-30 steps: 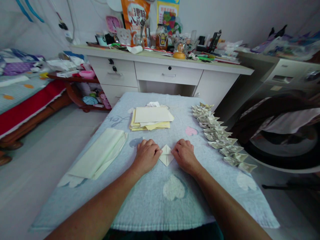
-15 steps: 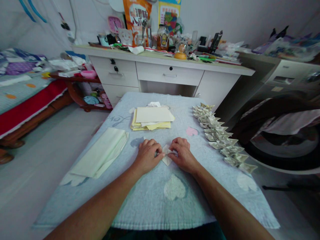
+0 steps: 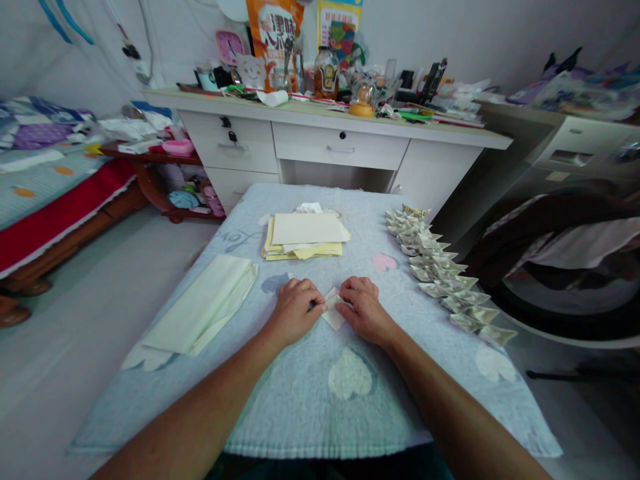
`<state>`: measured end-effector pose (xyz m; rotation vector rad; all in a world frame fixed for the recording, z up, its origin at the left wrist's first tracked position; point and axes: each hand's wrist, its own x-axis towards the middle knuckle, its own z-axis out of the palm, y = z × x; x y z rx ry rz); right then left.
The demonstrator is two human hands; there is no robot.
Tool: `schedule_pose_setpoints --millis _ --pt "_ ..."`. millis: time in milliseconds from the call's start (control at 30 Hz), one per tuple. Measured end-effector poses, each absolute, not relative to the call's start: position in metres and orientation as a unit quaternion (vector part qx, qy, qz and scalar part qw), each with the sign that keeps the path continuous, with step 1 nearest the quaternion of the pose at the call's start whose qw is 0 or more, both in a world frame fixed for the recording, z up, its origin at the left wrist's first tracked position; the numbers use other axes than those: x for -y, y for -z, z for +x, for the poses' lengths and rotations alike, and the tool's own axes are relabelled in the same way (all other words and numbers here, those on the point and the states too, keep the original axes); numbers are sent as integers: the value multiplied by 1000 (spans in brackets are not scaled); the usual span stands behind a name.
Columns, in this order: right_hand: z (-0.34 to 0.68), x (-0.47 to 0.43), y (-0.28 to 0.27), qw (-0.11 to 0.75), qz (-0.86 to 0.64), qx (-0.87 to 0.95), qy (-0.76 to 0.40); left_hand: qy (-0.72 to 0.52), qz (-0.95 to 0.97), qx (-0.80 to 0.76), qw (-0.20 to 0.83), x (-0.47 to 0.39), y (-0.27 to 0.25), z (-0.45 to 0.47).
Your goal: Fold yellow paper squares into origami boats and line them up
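A small folded piece of white paper [image 3: 333,313] lies on the cloth-covered table [image 3: 280,400], between my two hands. My left hand [image 3: 299,308] pinches its left corner between thumb and forefinger. On the other side, my right hand [image 3: 364,305] has its fingers bent and closed on the paper's right edge. The fingers cover both side corners, so the finer folds there are hidden. Rows of folded paper boats [image 3: 435,267] stand along the table's right side.
Beyond my hands lies a stack of cream and yellow paper sheets [image 3: 310,230]. Folded pale green sheets [image 3: 200,307] rest at the left. A cluttered white desk [image 3: 340,140] stands behind the table, with a washing machine [image 3: 560,160] to the right.
The small paper now looks flatter and more square between my fingers. Both hands have stayed in nearly the same place, with slight finger shifts.
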<state>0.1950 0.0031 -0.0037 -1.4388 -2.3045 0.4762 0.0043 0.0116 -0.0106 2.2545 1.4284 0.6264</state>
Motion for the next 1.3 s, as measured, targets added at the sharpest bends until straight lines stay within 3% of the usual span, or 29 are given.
schedule_pose_setpoints --millis 567,1300 --pt "196 -6 11 241 -594 750 -164 -195 803 -543 150 -10 14 4" --pt "199 -2 10 167 -624 751 -138 -192 796 -553 153 -7 11 6"
